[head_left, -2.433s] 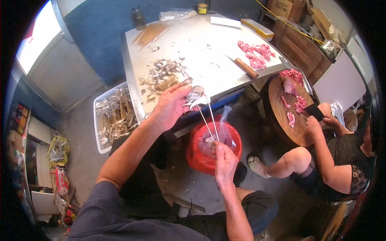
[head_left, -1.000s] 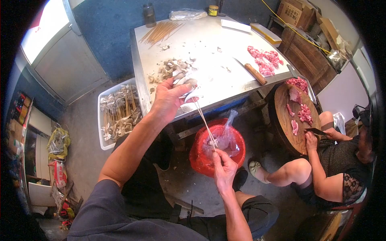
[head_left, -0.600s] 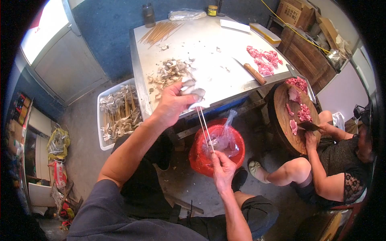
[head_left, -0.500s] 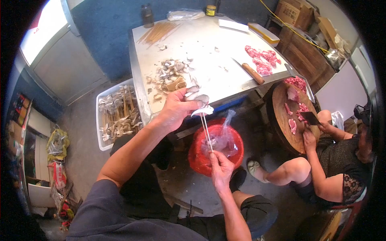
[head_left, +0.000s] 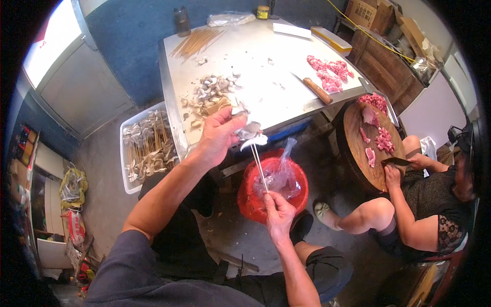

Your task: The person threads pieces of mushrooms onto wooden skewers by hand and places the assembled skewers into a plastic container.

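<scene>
My left hand (head_left: 221, 135) pinches grey-white oyster mushroom pieces (head_left: 249, 132) near the table's front edge. Below them, my right hand (head_left: 279, 211) grips the lower ends of two thin bamboo skewers (head_left: 259, 166), thumb and fingers closed. The skewers' upper ends meet a white mushroom piece under my left hand; their tips are hidden. Beyond my left hand, a heap of loose mushroom pieces (head_left: 212, 88) lies on the white table (head_left: 255, 66). A red tub (head_left: 246, 202) holding a clear plastic bag (head_left: 287, 179) stands beneath the skewers.
Bare skewers (head_left: 197, 43) lie at the table's far left; a wooden-handled knife (head_left: 318, 91) and raw meat (head_left: 330, 72) lie right. A white bin (head_left: 124, 153) contains skewered mushrooms. At right, a co-worker's hands (head_left: 394, 176) hold a cleaver (head_left: 396, 161) at a round chopping block (head_left: 358, 148).
The view has shifted slightly. My hands keep their holds, with the mushroom pieces turned a little at the skewers' upper ends. The co-worker's cleaver has moved away from the chopped meat, nearer the block's edge.
</scene>
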`<state>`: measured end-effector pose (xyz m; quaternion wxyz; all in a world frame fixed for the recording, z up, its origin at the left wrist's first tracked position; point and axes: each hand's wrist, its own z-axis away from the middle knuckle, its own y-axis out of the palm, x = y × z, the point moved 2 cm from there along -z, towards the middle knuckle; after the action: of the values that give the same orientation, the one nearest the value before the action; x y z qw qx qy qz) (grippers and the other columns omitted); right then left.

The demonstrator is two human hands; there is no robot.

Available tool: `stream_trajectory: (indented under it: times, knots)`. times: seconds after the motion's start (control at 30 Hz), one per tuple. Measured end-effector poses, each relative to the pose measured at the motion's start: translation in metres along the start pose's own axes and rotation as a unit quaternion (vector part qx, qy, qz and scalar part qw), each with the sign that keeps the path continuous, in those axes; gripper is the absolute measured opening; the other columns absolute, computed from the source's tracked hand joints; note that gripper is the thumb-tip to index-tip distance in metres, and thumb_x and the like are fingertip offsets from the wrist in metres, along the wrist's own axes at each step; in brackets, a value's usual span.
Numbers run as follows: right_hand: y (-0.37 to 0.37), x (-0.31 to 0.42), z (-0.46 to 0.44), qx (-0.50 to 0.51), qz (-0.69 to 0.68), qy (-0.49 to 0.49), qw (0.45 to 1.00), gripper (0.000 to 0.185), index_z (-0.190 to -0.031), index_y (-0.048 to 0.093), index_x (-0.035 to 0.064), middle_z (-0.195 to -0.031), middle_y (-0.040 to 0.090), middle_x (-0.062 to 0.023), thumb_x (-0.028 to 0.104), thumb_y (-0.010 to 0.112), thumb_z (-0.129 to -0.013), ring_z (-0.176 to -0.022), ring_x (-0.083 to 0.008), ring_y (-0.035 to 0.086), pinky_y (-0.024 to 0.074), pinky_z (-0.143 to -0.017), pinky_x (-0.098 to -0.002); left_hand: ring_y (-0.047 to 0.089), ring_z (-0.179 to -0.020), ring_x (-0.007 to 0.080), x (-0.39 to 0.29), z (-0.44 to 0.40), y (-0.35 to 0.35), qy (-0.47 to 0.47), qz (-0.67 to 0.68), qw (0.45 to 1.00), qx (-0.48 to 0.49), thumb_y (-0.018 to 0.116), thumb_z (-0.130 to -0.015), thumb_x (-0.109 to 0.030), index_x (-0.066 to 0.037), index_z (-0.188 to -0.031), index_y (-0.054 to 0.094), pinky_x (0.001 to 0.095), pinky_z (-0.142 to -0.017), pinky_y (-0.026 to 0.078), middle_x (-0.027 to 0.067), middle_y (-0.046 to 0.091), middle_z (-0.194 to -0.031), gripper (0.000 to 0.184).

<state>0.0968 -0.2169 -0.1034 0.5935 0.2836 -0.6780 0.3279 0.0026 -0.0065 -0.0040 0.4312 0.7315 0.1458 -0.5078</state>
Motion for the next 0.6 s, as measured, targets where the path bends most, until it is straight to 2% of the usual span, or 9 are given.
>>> stream_trajectory:
  times: [0.27,0.43,0.47,0.53,0.6]
  knots:
    - [0.000,0.004,-0.003,-0.010,0.007,-0.013,1.000,0.018,-0.098,0.071,-0.0012,-0.074,0.066,-0.0043,0.015,0.064,-0.091,-0.068,-0.0072,0.056,0.0463,-0.064,-0.0251,0.068,-0.093,0.0248,0.010,0.001,0.003,-0.028,0.004,0.999,0.023,0.060,-0.093,-0.010,0.000,-0.115,0.054,0.0357,-0.080,0.058,0.0133,0.065,-0.107,0.025]
    - [-0.003,0.005,-0.007,-0.022,0.020,-0.029,0.999,0.018,-0.098,0.070,-0.0012,-0.071,0.064,-0.0019,0.014,0.064,-0.092,-0.068,-0.0061,0.055,0.0456,-0.063,-0.0247,0.065,-0.093,0.0187,0.006,0.002,0.007,0.009,0.069,0.995,-0.064,0.055,-0.097,-0.015,-0.004,-0.111,0.055,0.0347,-0.080,0.058,0.0080,0.064,-0.102,0.018]
    - [-0.002,0.005,-0.006,-0.013,0.021,-0.017,1.000,0.017,-0.099,0.069,-0.0014,-0.072,0.064,-0.0013,0.013,0.064,-0.092,-0.068,-0.0059,0.054,0.0454,-0.063,-0.0242,0.066,-0.097,0.0217,0.010,-0.002,0.001,0.014,0.070,0.995,-0.071,0.056,-0.096,-0.015,-0.009,-0.107,0.056,0.0427,-0.080,0.059,0.0065,0.064,-0.102,0.012]
    - [0.000,0.007,-0.006,-0.003,0.020,-0.003,1.000,0.017,-0.099,0.069,-0.0015,-0.073,0.063,-0.0007,0.013,0.064,-0.092,-0.069,-0.0057,0.054,0.0452,-0.063,-0.0238,0.066,-0.095,0.0206,0.009,-0.006,-0.005,0.019,0.055,0.996,-0.073,0.057,-0.095,-0.013,-0.009,-0.105,0.057,0.0420,-0.081,0.058,0.0063,0.064,-0.100,0.011]
    - [0.001,0.011,-0.005,-0.031,-0.025,-0.030,0.999,0.016,-0.100,0.068,-0.0015,-0.076,0.064,-0.0018,0.011,0.063,-0.092,-0.070,-0.0055,0.054,0.0457,-0.064,-0.0234,0.066,-0.094,0.0196,0.008,-0.006,-0.009,0.022,0.041,0.996,-0.076,0.059,-0.094,-0.011,-0.009,-0.103,0.058,0.0413,-0.081,0.058,0.0061,0.065,-0.099,0.009]
